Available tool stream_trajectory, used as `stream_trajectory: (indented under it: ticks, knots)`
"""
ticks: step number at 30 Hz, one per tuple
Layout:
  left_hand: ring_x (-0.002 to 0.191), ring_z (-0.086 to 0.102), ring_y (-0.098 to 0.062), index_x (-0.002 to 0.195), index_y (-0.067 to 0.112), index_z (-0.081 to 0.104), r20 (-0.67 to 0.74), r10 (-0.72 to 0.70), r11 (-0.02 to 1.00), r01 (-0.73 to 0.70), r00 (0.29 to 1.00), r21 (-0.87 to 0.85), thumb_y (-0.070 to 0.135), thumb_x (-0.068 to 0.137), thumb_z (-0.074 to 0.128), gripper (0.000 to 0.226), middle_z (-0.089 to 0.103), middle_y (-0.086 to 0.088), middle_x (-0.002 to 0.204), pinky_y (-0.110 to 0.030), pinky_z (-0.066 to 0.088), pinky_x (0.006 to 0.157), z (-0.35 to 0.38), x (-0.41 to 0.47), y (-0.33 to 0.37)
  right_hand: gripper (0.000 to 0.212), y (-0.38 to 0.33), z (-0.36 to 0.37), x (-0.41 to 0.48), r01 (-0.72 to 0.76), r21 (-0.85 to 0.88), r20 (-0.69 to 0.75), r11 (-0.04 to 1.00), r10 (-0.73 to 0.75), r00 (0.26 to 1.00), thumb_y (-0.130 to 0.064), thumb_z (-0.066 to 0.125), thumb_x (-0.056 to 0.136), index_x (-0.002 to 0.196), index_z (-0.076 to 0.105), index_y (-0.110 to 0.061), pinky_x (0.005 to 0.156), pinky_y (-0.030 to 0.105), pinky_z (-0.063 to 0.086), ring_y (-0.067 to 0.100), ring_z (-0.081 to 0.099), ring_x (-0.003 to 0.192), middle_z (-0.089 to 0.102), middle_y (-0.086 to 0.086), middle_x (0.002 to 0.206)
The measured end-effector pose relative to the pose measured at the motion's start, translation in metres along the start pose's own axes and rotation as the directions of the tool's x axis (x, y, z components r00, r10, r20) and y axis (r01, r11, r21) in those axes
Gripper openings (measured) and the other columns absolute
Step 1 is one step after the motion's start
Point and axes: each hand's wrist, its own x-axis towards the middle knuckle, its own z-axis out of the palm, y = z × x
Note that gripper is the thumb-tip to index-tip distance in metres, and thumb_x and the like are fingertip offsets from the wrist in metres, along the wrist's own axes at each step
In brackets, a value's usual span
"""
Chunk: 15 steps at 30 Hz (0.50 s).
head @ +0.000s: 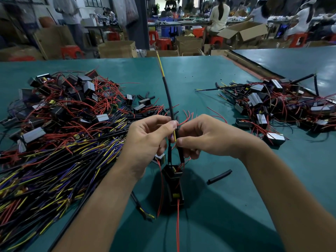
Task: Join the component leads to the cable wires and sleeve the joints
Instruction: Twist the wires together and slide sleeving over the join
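Black cable (pixel 167 96) — left hand (pixel 147 140) pinches; right hand (pixel 205 137), sleeve (pixel 181 152).

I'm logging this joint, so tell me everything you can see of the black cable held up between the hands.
The black cable is thin, round and rubbery-looking, rising from the hands and leaning away over the green table. Yellow wire pokes from its far end, and more shows at its near end between the hands. The left hand pinches it near that end; the right hand pinches a black sleeve beside it.
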Motion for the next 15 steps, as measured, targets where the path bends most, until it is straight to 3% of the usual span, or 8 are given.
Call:
stream_trajectory:
  ticks: [2, 7, 15]
  knots:
    - [0.034, 0.036, -0.010, 0.084, 0.011, 0.065, 0.023, -0.006, 1.000, 0.006, 1.000, 0.021, 0.010, 0.088, 0.065, 0.004, 0.057, -0.001, 0.054, -0.017, 0.032, 0.036, 0.0006, -0.0008, -0.0003, 0.021, -0.0007, 0.0015, 0.0000, -0.001, -0.007, -0.004, 1.000, 0.001, 1.000, -0.005, 0.057, 0.097, 0.078, 0.066, -0.007, 0.056, 0.022, 0.048, 0.016, 0.057, 0.055, 0.065, 0.004, 0.063]
    - [0.035, 0.036, -0.010, 0.088, 0.009, 0.063, 0.045, -0.017, 1.000, 0.016, 0.999, 0.026, 0.009, 0.090, 0.063, 0.002, 0.057, -0.001, 0.054, -0.017, 0.032, 0.037, 0.0017, -0.0012, -0.0005, 0.016, 0.0034, -0.0017, 0.0023, 0.033, 0.010, -0.102, 0.999, -0.032, 0.994, -0.004, 0.062, 0.093, 0.089, 0.067, 0.010, 0.053, 0.019, 0.046, 0.011, 0.055, 0.051, 0.063, 0.001, 0.060]
    - [0.037, 0.035, -0.010, 0.085, 0.002, 0.071, -0.058, 0.004, 0.999, -0.002, 0.998, 0.038, 0.008, 0.084, 0.069, 0.006, 0.055, 0.002, 0.050, -0.016, 0.031, 0.039, 0.0019, -0.0001, -0.0030, 0.020, 0.0030, -0.0010, 0.0027, 0.062, 0.067, -0.167, 0.996, -0.050, 0.985, -0.013, 0.064, 0.094, 0.080, 0.068, 0.002, 0.053, 0.020, 0.046, 0.012, 0.056, 0.051, 0.064, 0.002, 0.060]
